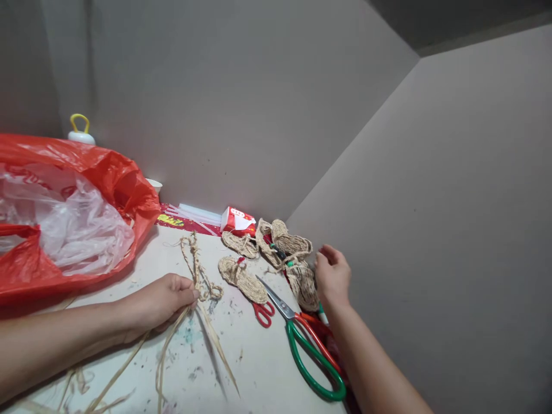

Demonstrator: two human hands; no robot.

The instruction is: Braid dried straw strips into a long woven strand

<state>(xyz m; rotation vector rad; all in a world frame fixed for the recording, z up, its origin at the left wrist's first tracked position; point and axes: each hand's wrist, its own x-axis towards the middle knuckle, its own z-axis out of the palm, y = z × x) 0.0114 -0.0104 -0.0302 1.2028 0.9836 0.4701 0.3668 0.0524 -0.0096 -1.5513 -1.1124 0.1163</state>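
Note:
My left hand [175, 299] pinches a braided straw cord [196, 267] between thumb and fingers, low over the table. Loose flat straw strands [219, 345] trail from that grip toward the table's front. My right hand [334, 276] is raised on the right near the wall, its fingers curled closed; whatever may be in them is hidden. Just left of it lie several small woven straw sandals [302, 282], and a single sandal [244, 280] rests nearer the middle. Large scissors [313, 353] with one green and one orange handle lie partly spread between my hands.
A red plastic bag [142, 201] with clear plastic inside fills the left side. Red-handled scissors [264, 314] lie partly under the single sandal. Along the back wall are a red and white box [238, 220], thin white sticks [200, 214] and a white cup [154, 184].

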